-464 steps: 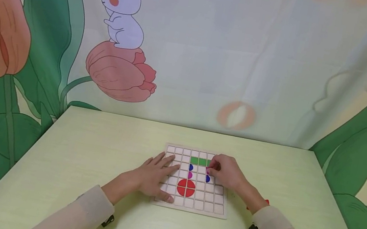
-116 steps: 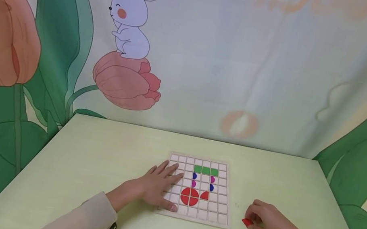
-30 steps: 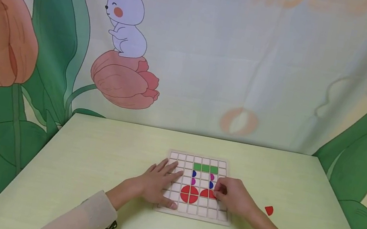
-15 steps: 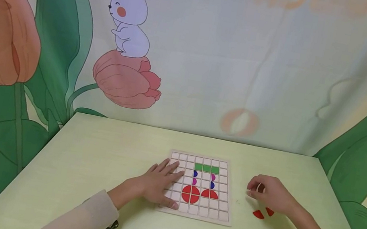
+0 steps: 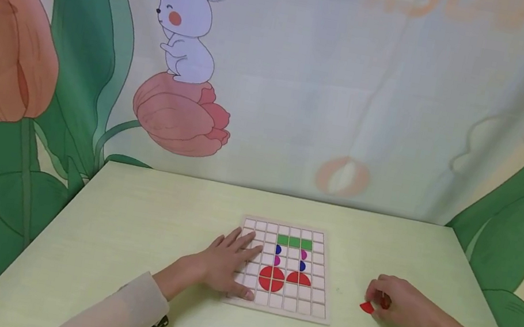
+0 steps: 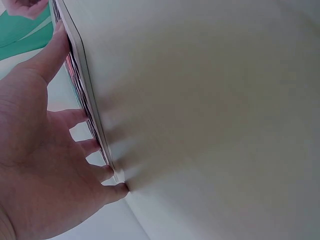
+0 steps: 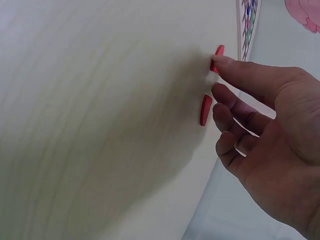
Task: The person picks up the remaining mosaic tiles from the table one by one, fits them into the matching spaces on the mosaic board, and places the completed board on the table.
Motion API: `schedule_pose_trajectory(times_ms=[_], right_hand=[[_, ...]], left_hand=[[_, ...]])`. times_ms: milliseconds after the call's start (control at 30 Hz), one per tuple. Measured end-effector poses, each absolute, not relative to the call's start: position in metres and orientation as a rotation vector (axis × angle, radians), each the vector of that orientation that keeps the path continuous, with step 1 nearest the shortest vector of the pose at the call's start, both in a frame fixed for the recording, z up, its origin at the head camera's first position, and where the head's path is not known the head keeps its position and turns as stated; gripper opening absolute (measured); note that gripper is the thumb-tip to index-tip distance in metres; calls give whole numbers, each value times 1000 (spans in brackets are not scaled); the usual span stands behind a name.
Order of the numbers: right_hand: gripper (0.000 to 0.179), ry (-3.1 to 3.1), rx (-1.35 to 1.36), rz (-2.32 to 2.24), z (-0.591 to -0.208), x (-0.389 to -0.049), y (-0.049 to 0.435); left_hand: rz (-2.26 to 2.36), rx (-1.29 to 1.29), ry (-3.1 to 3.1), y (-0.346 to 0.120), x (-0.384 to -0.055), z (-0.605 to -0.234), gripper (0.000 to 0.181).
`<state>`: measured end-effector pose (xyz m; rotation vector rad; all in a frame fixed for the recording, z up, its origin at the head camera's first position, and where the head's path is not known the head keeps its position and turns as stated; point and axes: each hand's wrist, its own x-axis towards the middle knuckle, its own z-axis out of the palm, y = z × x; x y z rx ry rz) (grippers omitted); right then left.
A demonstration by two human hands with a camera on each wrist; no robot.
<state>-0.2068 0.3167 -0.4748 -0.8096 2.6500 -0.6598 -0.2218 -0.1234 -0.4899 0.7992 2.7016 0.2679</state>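
My left hand (image 5: pixel 228 263) rests spread on the left side of a white gridded board (image 5: pixel 286 305); the left wrist view shows its fingertips pressing along the board edge (image 6: pixel 82 60). Coloured pieces lie in the grid: a row of green squares (image 5: pixel 294 242), small blue and pink half-circles, a red circle (image 5: pixel 271 278) of quarter pieces and a red half-circle (image 5: pixel 299 279). Right of the board, my right hand (image 5: pixel 397 304) pinches a red quarter-circle piece (image 7: pixel 218 59) at the tabletop, fingers curled. A second red piece (image 7: pixel 205 110) lies under the curled fingers.
The pale yellow-green table (image 5: pixel 169 211) extends around the board. A printed curtain (image 5: pixel 288 74) with a rabbit and tulips hangs behind its far edge. Small black devices sit at both wrists, the left one (image 5: pixel 160 324) beneath its cuff.
Red quarter pieces have been added right of the red circle, forming a half-circle. My right hand has left the board and come down over the loose red pieces. My left hand stays in place.
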Motion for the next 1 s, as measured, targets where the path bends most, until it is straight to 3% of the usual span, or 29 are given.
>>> schedule_pose_trajectory(times_ms=[533, 1000], right_hand=[[18, 2722, -772, -826, -480, -214, 298], [4, 2577, -512, -1254, -488, -219, 205]], left_hand=[[271, 812, 2703, -126, -225, -493, 112], [290, 811, 2696, -125, -224, -492, 111]])
